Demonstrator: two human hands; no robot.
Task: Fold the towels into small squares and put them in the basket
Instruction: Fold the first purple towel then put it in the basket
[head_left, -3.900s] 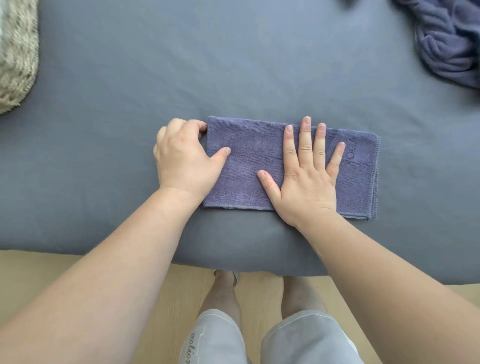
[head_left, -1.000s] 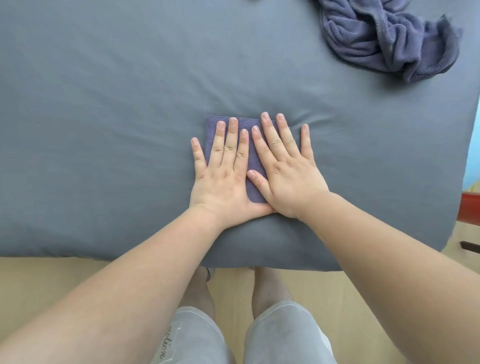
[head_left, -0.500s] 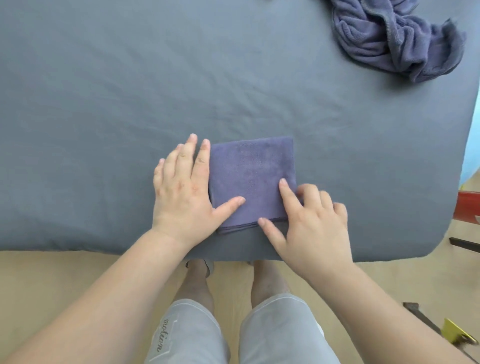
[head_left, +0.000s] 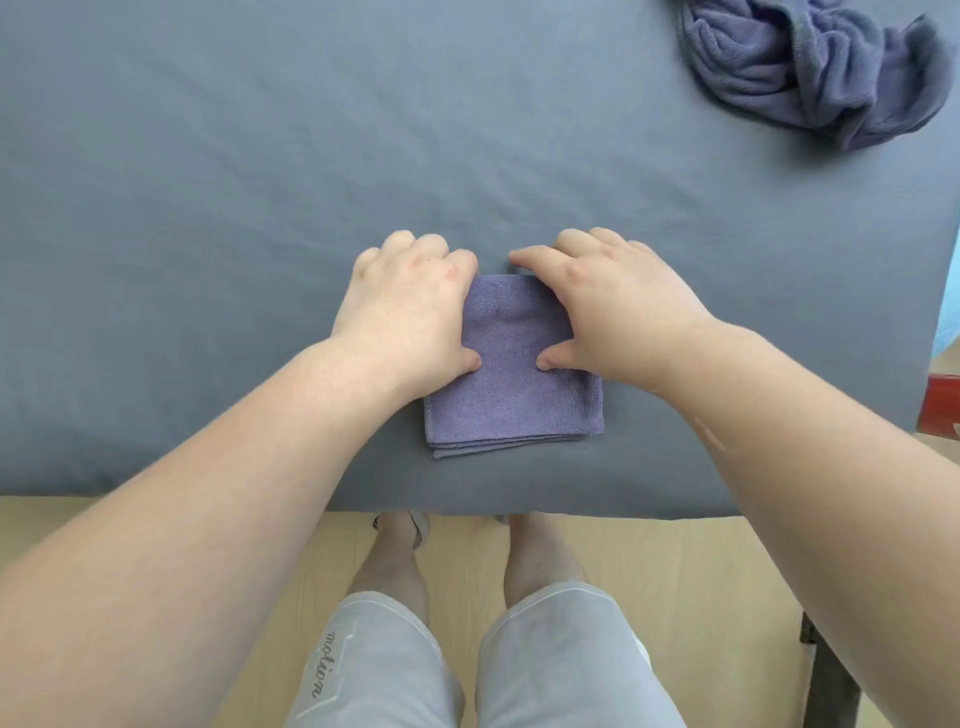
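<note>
Sheeting in plain grey covers the bed (head_left: 208, 208), which fills most of the view. At its far right corner lies a crumpled towel (head_left: 810, 67), not yet folded. Near the front edge sits the folded towel (head_left: 514, 400), a small layered square. The left hand (head_left: 410, 312) and right hand (head_left: 618, 312) each have a grip on its sides, thumbs on top and fingers curled down at the far corners, fingertips hidden. No basket is in view. The risk, as I judge it: lifted by the far half only, the loose near layers could sag open and spoil the square.
</note>
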